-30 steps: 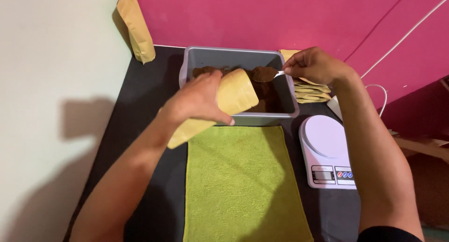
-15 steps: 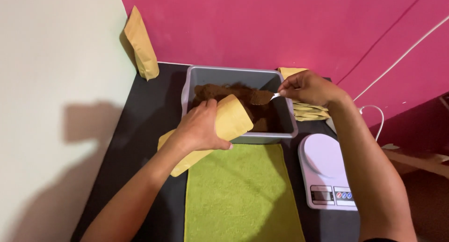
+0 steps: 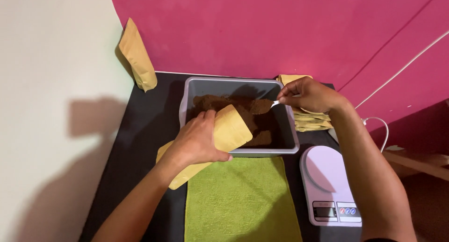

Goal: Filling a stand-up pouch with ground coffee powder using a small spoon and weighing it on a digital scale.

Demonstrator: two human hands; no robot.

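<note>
Since the earlier frames the spoon (image 3: 270, 104) has sunk from above the powder to its surface, and the view has tipped so that the tub sits lower in the picture. The left hand (image 3: 199, 139) is wrapped shut around a tan paper pouch (image 3: 224, 134), tilting it so its open mouth leans over the near rim of the grey tub (image 3: 234, 85), at about 5 o'clock from the tub's far left corner. The right hand (image 3: 308, 94) pinches the small white spoon between closed fingers, its bowl down in the brown powder (image 3: 220, 103) at the tub's 2 o'clock side, just beyond the pouch mouth. A green towel (image 3: 241, 200) lies on the black desk (image 3: 140, 130) at 6 o'clock from the tub, touching its near edge. A white kitchen scale (image 3: 329, 183) stands at 4 o'clock. A stack of flat pouches (image 3: 311, 122) lies at 3 o'clock, partly behind the right hand. One upright pouch (image 3: 136, 55) leans at 10 o'clock against the wall.
</note>
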